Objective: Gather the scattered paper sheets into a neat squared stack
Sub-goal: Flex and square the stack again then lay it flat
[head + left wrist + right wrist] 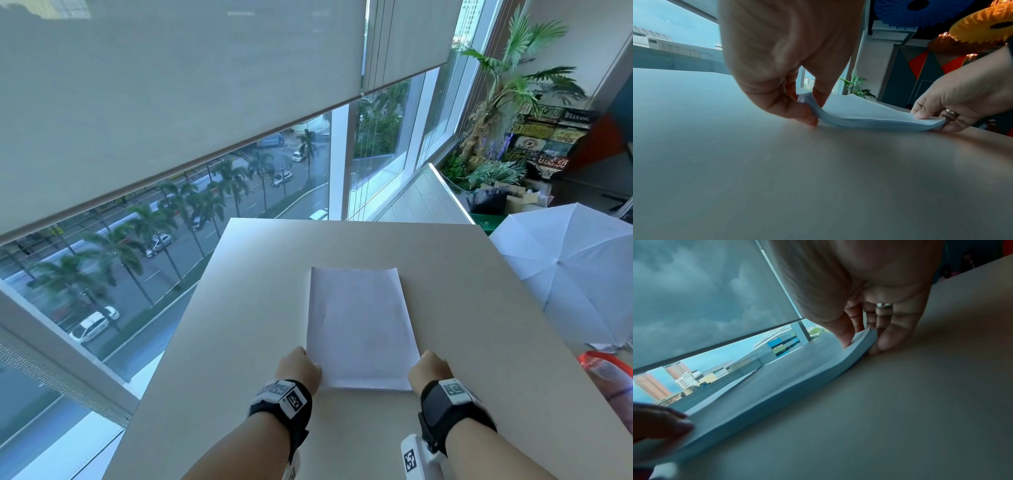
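Observation:
A stack of white paper sheets [359, 325] lies lengthwise on the beige table [239, 325], its edges roughly aligned. My left hand [299, 365] pinches the near left corner of the stack [849, 113], thumb on top and fingers underneath, lifting that corner a little. My right hand [430, 368] pinches the near right corner of the stack [777, 379] the same way, thumb on top. In the left wrist view the near edge sags between the two raised corners. My right hand [953, 105] wears a ring.
A large window with a half-lowered roller blind [171, 85] runs along the table's left and far sides. An open white umbrella [575, 274] stands off the right edge, with a red-and-clear packet [606, 373] near it. Potted plants [507, 102] fill the far right corner.

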